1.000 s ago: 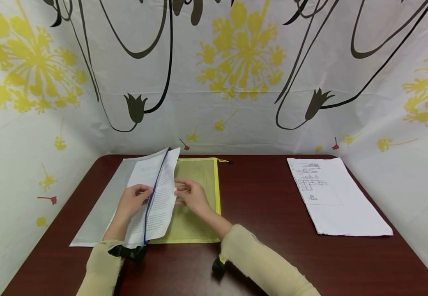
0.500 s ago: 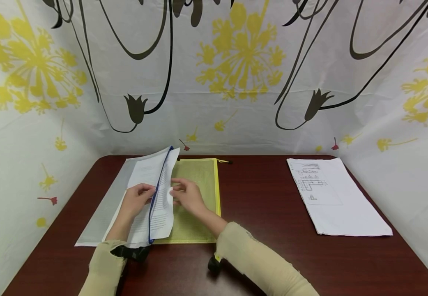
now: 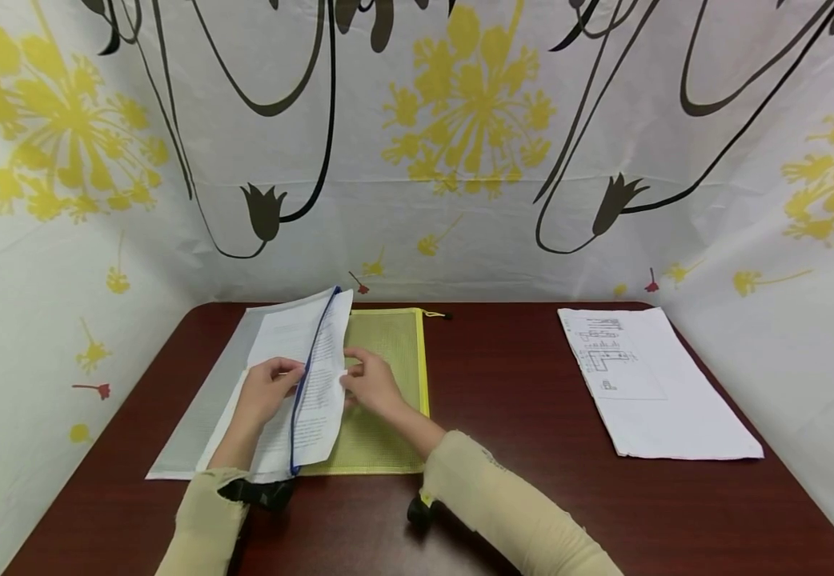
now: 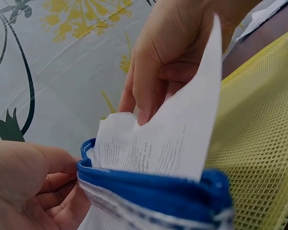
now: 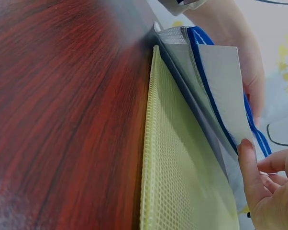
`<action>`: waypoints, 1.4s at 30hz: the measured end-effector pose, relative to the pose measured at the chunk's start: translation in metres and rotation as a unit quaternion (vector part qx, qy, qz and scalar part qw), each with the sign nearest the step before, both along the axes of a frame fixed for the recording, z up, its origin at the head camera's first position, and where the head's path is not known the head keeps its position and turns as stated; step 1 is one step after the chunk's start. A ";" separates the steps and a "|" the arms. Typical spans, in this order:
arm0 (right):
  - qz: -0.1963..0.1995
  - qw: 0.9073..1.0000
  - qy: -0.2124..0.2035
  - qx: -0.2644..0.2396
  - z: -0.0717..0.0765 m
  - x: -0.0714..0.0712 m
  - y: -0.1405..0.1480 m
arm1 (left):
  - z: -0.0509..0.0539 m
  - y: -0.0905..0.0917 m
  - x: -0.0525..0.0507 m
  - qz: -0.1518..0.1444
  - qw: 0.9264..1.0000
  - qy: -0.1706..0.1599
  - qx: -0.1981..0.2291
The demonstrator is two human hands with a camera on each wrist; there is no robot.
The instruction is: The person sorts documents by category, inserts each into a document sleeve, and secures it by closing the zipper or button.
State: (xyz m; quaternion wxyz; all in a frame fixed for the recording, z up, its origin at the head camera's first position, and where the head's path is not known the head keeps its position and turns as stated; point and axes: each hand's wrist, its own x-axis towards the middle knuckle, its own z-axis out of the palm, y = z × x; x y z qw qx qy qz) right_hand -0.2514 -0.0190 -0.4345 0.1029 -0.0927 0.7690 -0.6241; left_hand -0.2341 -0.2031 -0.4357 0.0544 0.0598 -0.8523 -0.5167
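A translucent zip pouch [image 3: 190, 436] with a blue-edged opening lies at the left of the table, its opening side raised. My left hand [image 3: 262, 392] pinches the blue edge near its middle. Printed paper sheets [image 3: 325, 384] stick out through the opening, the rest of them inside the pouch. My right hand [image 3: 376, 386] pinches their outer edge between thumb and fingers. In the left wrist view the paper [image 4: 177, 129] buckles beside the right fingertips. Under the raised side lies a yellow mesh zip pouch [image 3: 388, 444], partly covered.
A stack of white paper [image 3: 676, 392] with printed diagrams lies at the table's right side. Dark red wood of the table [image 3: 511, 384] shows between it and the pouches. A patterned curtain [image 3: 475, 240] hangs behind and at both sides.
Both hands and the pouch's blue edge have shifted a little. The right hand moved left with the sheets toward the opening, then slightly back right. The left hand moved slightly right.
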 end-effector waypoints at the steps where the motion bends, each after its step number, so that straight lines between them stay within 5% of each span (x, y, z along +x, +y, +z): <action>1: -0.001 1.000 0.002 0.000 -0.001 0.000 0.000 | 0.000 0.001 0.000 -0.001 1.000 0.001 0.001; 19: 0.023 0.997 0.045 0.065 0.001 -0.003 -0.013 | 0.003 0.010 -0.002 -0.017 1.000 0.008 0.011; 42: 0.050 0.990 0.017 0.130 -0.005 -0.011 -0.028 | 0.003 0.019 -0.001 -0.035 0.999 0.007 0.013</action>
